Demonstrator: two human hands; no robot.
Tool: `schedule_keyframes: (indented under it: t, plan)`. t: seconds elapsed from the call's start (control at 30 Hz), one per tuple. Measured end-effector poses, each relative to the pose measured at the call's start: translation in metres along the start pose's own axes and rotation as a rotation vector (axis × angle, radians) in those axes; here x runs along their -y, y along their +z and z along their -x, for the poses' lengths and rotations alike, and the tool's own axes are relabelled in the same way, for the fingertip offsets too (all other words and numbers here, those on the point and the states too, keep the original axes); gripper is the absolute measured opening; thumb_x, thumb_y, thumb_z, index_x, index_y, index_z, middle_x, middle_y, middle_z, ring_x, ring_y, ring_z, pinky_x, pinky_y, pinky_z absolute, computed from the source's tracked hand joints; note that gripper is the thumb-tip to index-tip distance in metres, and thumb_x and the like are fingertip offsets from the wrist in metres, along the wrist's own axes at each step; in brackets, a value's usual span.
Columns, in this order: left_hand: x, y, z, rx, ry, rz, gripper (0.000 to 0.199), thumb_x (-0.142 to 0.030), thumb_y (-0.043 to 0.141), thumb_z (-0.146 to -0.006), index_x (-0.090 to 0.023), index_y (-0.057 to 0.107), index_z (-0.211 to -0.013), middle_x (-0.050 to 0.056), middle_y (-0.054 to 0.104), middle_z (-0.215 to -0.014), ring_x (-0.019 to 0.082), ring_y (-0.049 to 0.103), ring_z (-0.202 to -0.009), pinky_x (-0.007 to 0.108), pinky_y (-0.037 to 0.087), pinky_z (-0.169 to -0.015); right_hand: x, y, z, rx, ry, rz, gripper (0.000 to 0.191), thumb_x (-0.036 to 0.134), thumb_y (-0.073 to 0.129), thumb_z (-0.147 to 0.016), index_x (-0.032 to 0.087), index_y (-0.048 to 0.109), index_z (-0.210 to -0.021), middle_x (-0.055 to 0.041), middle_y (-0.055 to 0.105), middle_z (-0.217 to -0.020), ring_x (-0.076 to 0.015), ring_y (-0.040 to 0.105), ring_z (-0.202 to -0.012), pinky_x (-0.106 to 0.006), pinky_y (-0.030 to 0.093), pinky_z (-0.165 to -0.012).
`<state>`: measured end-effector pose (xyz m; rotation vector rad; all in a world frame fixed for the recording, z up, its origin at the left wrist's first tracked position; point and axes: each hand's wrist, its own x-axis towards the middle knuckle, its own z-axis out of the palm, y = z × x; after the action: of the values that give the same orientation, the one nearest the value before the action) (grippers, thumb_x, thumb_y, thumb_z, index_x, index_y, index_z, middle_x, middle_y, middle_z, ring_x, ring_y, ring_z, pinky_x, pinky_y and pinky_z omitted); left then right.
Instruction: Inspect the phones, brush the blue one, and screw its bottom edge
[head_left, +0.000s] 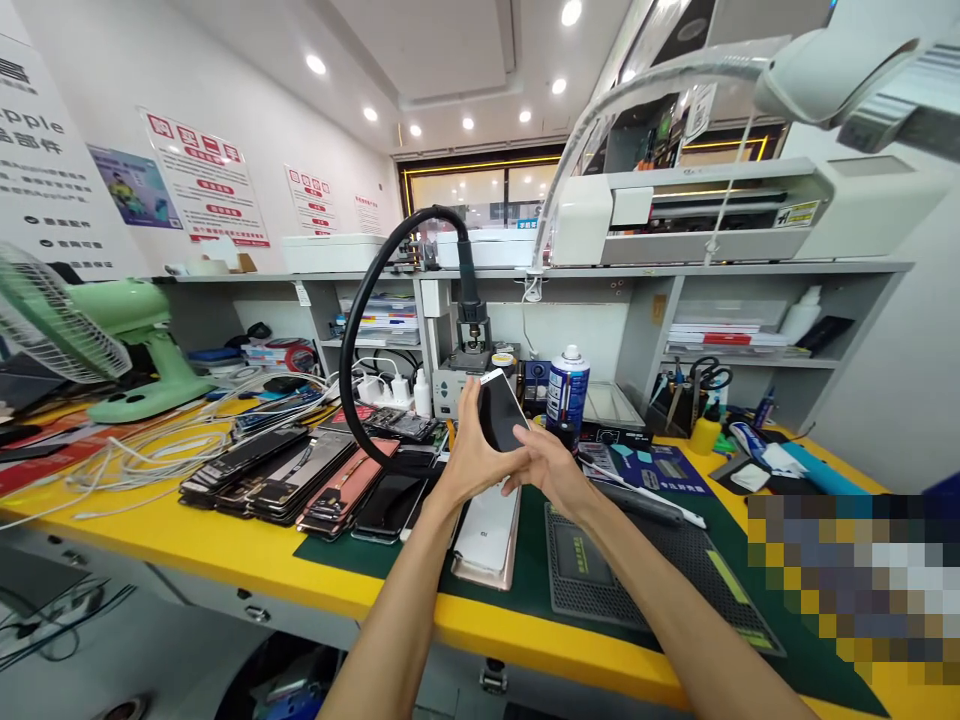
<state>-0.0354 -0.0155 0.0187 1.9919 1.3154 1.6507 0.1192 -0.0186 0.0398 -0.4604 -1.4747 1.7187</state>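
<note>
A phone (pixel 501 412) with a dark screen and a white top edge is held up between both hands, tilted, above the workbench. My left hand (pixel 474 450) grips its left side, with the thumb across the lower part. My right hand (pixel 547 462) holds its lower right corner with bent fingers. Below the hands, a white-backed phone (pixel 484 535) lies on a rose-gold one on the green mat (pixel 337 558). Stacks of phone screens (pixel 289 478) stand to the left of the hands.
A black ribbed mat (pixel 645 570) lies to the right. Behind the hands stand a blue spray can (pixel 568 392) and a machine with a looping black hose (pixel 349 340). White cables (pixel 157 455) and a green fan (pixel 139 345) occupy the left side.
</note>
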Motion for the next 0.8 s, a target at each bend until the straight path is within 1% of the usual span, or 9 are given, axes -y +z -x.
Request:
schedule_keyframes:
  t: [0.13, 0.2, 0.27, 0.33, 0.43, 0.53, 0.6, 0.7, 0.8]
  plan:
    - [-0.004, 0.002, 0.002, 0.018, 0.079, -0.07, 0.118, -0.045, 0.082, -0.068, -0.026, 0.009, -0.158, 0.012, 0.001, -0.166, 0.035, 0.005, -0.153, 0.05, 0.015, -0.123, -0.004, 0.002, -0.003, -0.117, 0.05, -0.058, 0.046, 0.042, 0.067, -0.085, 0.019, 0.057, -0.123, -0.0048, 0.07, -0.086, -0.0195, 0.065, -0.062, -0.036, 0.057, -0.059]
    - [-0.006, 0.003, 0.003, 0.035, 0.107, -0.098, 0.119, -0.045, 0.082, -0.068, -0.027, 0.006, -0.159, 0.012, 0.0, -0.166, 0.035, 0.006, -0.152, 0.05, 0.017, -0.122, -0.006, 0.002, -0.004, -0.19, 0.062, -0.109, 0.047, 0.039, 0.069, -0.084, 0.019, 0.059, -0.125, -0.0073, 0.072, -0.099, -0.0205, 0.069, -0.073, -0.034, 0.058, -0.066]
    - [-0.009, 0.004, 0.004, 0.047, 0.129, -0.13, 0.121, -0.044, 0.082, -0.068, -0.028, 0.003, -0.159, 0.012, -0.002, -0.166, 0.036, 0.007, -0.152, 0.051, 0.019, -0.122, -0.006, 0.001, -0.005, -0.254, 0.067, -0.185, 0.044, 0.036, 0.07, -0.084, 0.019, 0.062, -0.124, -0.0072, 0.071, -0.111, -0.0206, 0.07, -0.09, -0.029, 0.057, -0.072]
    - [-0.012, 0.005, 0.005, 0.059, 0.141, -0.157, 0.123, -0.045, 0.082, -0.068, -0.029, 0.001, -0.159, 0.012, -0.003, -0.166, 0.036, 0.007, -0.152, 0.052, 0.02, -0.121, -0.005, 0.0, -0.005, -0.27, 0.075, -0.245, 0.04, 0.037, 0.07, -0.085, 0.021, 0.066, -0.122, -0.006, 0.07, -0.118, -0.0207, 0.068, -0.103, -0.026, 0.056, -0.077]
    - [-0.018, 0.005, 0.006, 0.07, 0.137, -0.18, 0.121, -0.045, 0.081, -0.07, -0.03, -0.001, -0.159, 0.011, -0.004, -0.167, 0.036, 0.007, -0.152, 0.052, 0.021, -0.121, -0.003, 0.0, -0.005, -0.238, 0.071, -0.298, 0.038, 0.043, 0.067, -0.088, 0.024, 0.069, -0.121, -0.0038, 0.066, -0.13, -0.022, 0.064, -0.116, -0.027, 0.056, -0.084]
    - [-0.023, 0.006, 0.007, 0.055, 0.133, -0.194, 0.119, -0.04, 0.08, -0.072, -0.031, -0.002, -0.159, 0.01, -0.004, -0.167, 0.035, 0.005, -0.153, 0.052, 0.023, -0.12, -0.002, 0.001, -0.005, -0.239, 0.035, -0.344, 0.039, 0.047, 0.065, -0.09, 0.028, 0.069, -0.124, 0.0004, 0.059, -0.14, -0.0213, 0.059, -0.124, -0.028, 0.054, -0.093]
    - [-0.024, 0.009, 0.008, 0.023, 0.133, -0.195, 0.118, -0.04, 0.079, -0.073, -0.032, -0.003, -0.158, 0.01, -0.005, -0.167, 0.035, 0.006, -0.153, 0.051, 0.027, -0.119, 0.0, 0.002, -0.006, -0.238, -0.004, -0.374, 0.04, 0.047, 0.064, -0.091, 0.028, 0.068, -0.126, 0.0003, 0.059, -0.14, -0.021, 0.058, -0.125, -0.029, 0.052, -0.097]
    - [-0.024, 0.015, 0.01, -0.034, 0.131, -0.192, 0.117, -0.045, 0.079, -0.074, -0.03, -0.001, -0.158, 0.013, -0.002, -0.166, 0.036, 0.009, -0.152, 0.05, 0.038, -0.113, 0.005, 0.003, -0.006, -0.222, -0.072, -0.402, 0.044, 0.048, 0.06, -0.093, 0.023, 0.066, -0.128, -0.0053, 0.065, -0.132, -0.0243, 0.062, -0.118, -0.035, 0.053, -0.096]
    - [-0.024, 0.021, 0.012, -0.056, 0.084, -0.158, 0.109, -0.049, 0.078, -0.075, -0.028, 0.009, -0.157, 0.015, 0.011, -0.163, 0.036, 0.023, -0.148, 0.043, 0.053, -0.098, 0.011, 0.005, -0.003, -0.237, -0.11, -0.414, 0.045, 0.049, 0.06, -0.093, 0.021, 0.067, -0.127, -0.0087, 0.07, -0.12, -0.0262, 0.067, -0.105, -0.038, 0.056, -0.088]
